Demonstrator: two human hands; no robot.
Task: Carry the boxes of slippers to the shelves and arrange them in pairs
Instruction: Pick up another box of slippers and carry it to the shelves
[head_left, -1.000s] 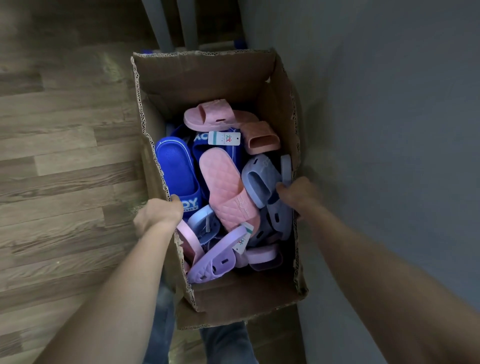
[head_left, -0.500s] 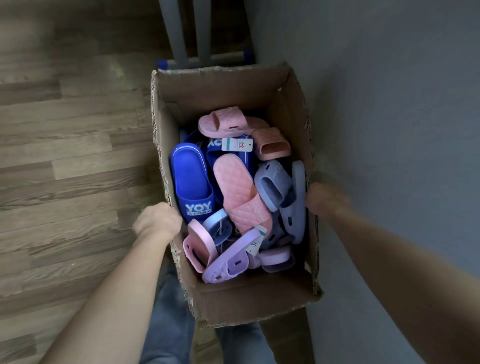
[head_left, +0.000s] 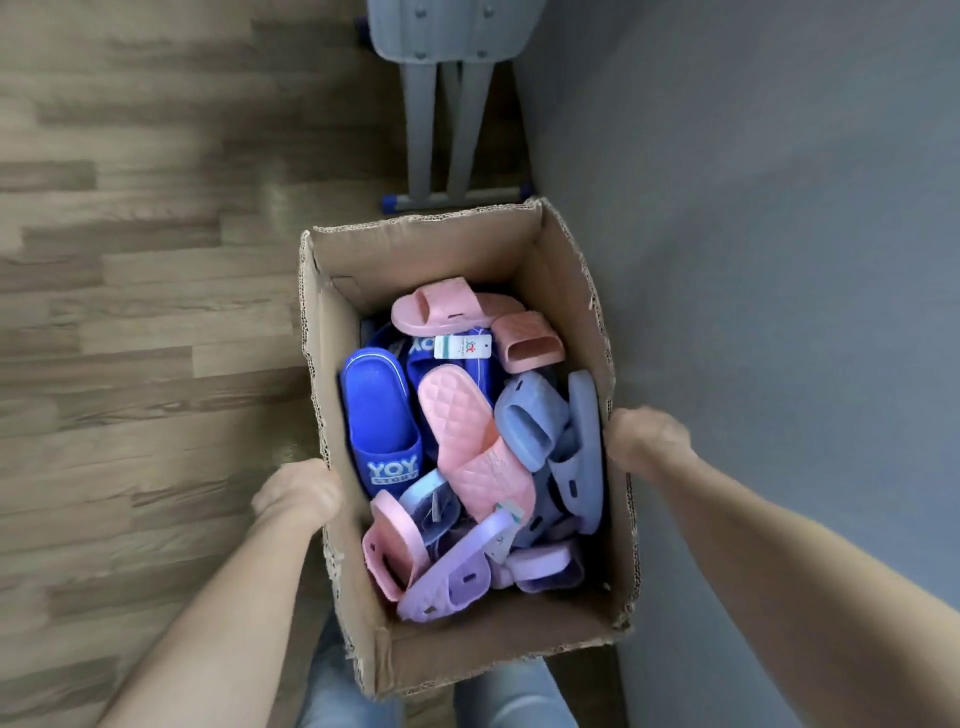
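Box (head_left: 426, 249) of slippers (head_left: 467, 441): between both hands, beside wall (head_left: 779, 260). Lower slippers buried. Left hand (head_left: 298, 491) grips left rim, fingertips hidden. Right hand (head_left: 647, 441) blurred at right rim; grip indeterminate. Grey stand (head_left: 447, 124) ahead, top cut off.

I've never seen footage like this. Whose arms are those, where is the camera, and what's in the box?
There is no machine here. A person wears a wide-angle camera on the head, looking forward and down, so you see their own two arms. The left hand holds the left wall of an open cardboard box, and the right hand holds the right wall. The box is full of loose slippers: a blue slipper printed YOY, a pink quilted slipper, a grey-blue slipper and a lilac slipper among them. Beneath is a wooden floor, to the right a grey wall, and ahead some grey furniture legs.
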